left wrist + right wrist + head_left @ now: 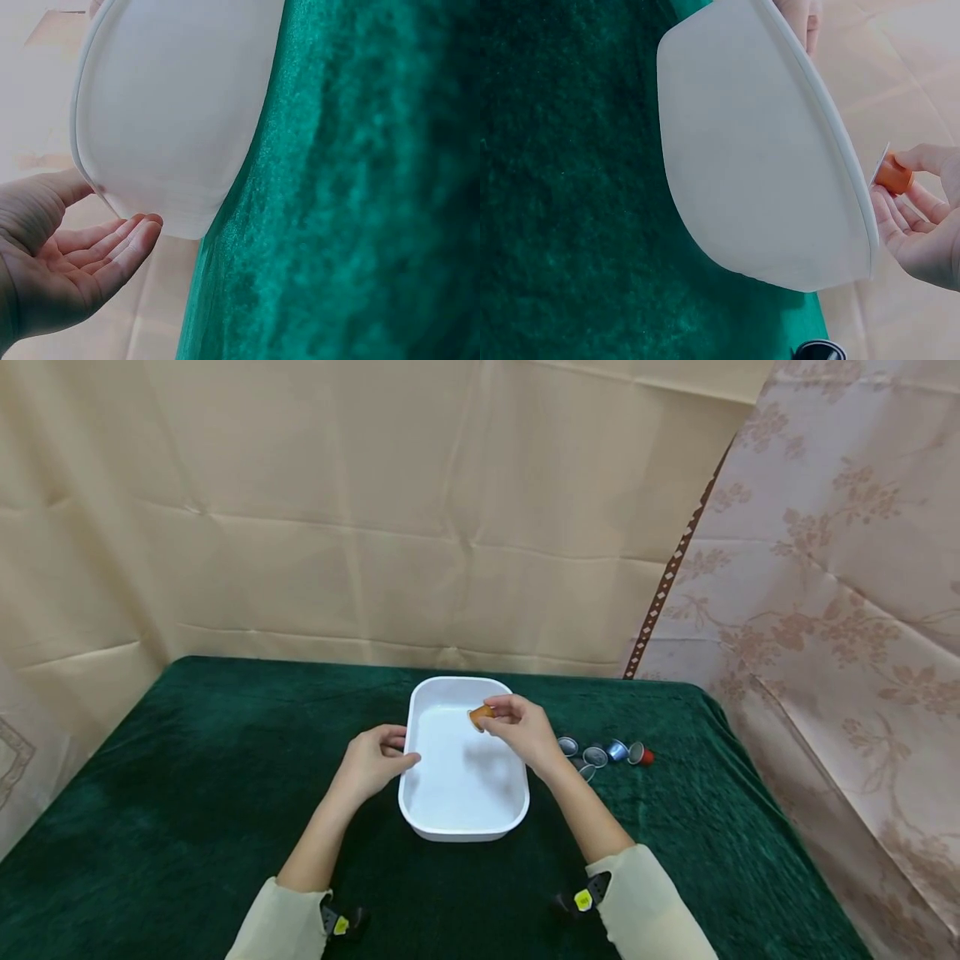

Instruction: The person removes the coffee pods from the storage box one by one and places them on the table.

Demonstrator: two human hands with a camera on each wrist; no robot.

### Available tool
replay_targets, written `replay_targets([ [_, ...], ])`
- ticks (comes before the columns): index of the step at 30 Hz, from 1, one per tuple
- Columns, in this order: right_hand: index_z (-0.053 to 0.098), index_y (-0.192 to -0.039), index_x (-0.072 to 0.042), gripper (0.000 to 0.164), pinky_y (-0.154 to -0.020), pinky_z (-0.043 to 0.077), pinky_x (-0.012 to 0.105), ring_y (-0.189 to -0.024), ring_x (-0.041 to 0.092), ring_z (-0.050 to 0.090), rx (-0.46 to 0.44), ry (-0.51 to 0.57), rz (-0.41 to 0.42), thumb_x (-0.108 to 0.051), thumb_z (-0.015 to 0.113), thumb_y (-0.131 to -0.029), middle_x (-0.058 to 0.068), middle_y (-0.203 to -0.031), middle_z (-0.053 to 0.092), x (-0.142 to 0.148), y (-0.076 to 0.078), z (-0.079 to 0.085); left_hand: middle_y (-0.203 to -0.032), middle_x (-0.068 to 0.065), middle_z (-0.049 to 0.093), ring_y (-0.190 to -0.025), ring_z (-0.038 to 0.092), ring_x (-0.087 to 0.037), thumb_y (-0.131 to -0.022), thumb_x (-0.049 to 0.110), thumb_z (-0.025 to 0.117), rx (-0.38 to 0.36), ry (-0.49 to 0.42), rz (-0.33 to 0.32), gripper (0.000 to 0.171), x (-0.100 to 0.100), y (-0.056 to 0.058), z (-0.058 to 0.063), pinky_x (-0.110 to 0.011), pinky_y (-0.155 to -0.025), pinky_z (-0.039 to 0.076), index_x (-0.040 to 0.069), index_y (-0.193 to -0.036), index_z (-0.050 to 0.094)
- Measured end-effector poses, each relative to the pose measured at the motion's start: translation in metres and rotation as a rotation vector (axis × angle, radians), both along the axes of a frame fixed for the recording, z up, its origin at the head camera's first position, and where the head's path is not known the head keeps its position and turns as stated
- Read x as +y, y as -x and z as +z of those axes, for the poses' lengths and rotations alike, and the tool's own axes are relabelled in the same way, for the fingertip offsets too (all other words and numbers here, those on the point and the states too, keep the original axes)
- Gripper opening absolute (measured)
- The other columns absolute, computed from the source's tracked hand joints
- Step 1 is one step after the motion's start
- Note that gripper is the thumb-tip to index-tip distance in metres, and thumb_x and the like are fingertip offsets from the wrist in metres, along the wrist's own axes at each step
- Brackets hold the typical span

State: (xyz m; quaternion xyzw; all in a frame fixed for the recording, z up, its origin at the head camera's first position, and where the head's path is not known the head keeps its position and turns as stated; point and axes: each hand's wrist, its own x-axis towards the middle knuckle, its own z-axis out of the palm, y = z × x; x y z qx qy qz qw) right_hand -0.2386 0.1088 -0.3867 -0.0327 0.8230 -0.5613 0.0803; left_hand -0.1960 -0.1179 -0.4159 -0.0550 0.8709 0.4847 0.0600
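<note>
A white rectangular tray (465, 785) stands on the green cloth. My left hand (372, 762) grips its left side, the thumb over the rim and the fingers against the outer wall, as the left wrist view (67, 259) of that hand also shows. Above the tray's far right part, my right hand (525, 727) pinches an orange coffee capsule (480, 717) between thumb and fingers. In the right wrist view the capsule (894, 174) is tilted, its flat lid edge facing the tray. Inside the tray only a faint shadow shows on the floor.
Right of the tray lie several coffee capsules, among them a blue one (617, 750), a red one (647, 757) and a dark one (819, 350); my right forearm partly covers this group. Green velvet cloth (187, 777) covers the table. Beige curtain (375, 527) hangs behind.
</note>
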Motion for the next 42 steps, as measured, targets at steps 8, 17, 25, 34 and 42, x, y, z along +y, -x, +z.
replay_targets([
  [8, 0.061, -0.117, -0.012, 0.033, -0.088, 0.054, 0.035, -0.092, 0.018, 0.062, -0.011, 0.002, -0.012, -0.019, 0.068, -0.085, 0.008, -0.111, 0.063, 0.006, 0.001, -0.002, -0.117, -0.015, 0.061, -0.094, 0.064, -0.021, -0.084, 0.020, 0.068, -0.001, 0.004, -0.009, 0.048, 0.001, -0.001, 0.001, -0.032, -0.078, 0.056, 0.004, -0.127, 0.052],
  [17, 0.059, -0.120, -0.008, 0.037, -0.091, 0.052, 0.040, -0.092, 0.018, 0.063, -0.001, 0.021, -0.015, -0.018, 0.067, -0.086, 0.011, -0.112, 0.063, 0.011, -0.003, -0.001, -0.116, -0.014, 0.061, -0.093, 0.063, -0.020, -0.084, 0.021, 0.068, 0.003, 0.012, -0.007, 0.048, 0.002, -0.001, 0.002, -0.031, -0.077, 0.056, 0.004, -0.126, 0.052],
  [25, 0.058, -0.121, -0.009, 0.037, -0.093, 0.051, 0.043, -0.096, 0.019, 0.063, -0.015, 0.033, -0.028, -0.017, 0.067, -0.085, 0.011, -0.113, 0.062, 0.017, -0.004, -0.005, -0.115, -0.013, 0.061, -0.093, 0.063, -0.020, -0.084, 0.021, 0.068, 0.006, 0.015, -0.005, 0.047, 0.001, -0.001, -0.001, -0.031, -0.077, 0.056, 0.005, -0.125, 0.053],
  [34, 0.056, -0.123, -0.008, 0.040, -0.094, 0.051, 0.041, -0.099, 0.020, 0.063, -0.022, 0.040, -0.026, -0.020, 0.066, -0.086, 0.010, -0.114, 0.062, 0.025, -0.004, -0.007, -0.115, -0.013, 0.061, -0.092, 0.063, -0.019, -0.083, 0.021, 0.069, 0.011, 0.014, -0.008, 0.049, 0.001, 0.000, -0.001, -0.031, -0.076, 0.056, 0.006, -0.127, 0.052],
  [42, 0.056, -0.123, -0.010, 0.039, -0.087, 0.054, 0.032, -0.096, 0.018, 0.063, -0.028, 0.037, -0.033, -0.020, 0.066, -0.086, 0.010, -0.114, 0.061, 0.031, -0.005, -0.010, -0.115, -0.014, 0.061, -0.091, 0.063, -0.019, -0.084, 0.021, 0.068, 0.015, 0.012, -0.009, 0.047, -0.001, 0.000, -0.001, -0.032, -0.076, 0.056, 0.005, -0.126, 0.052],
])
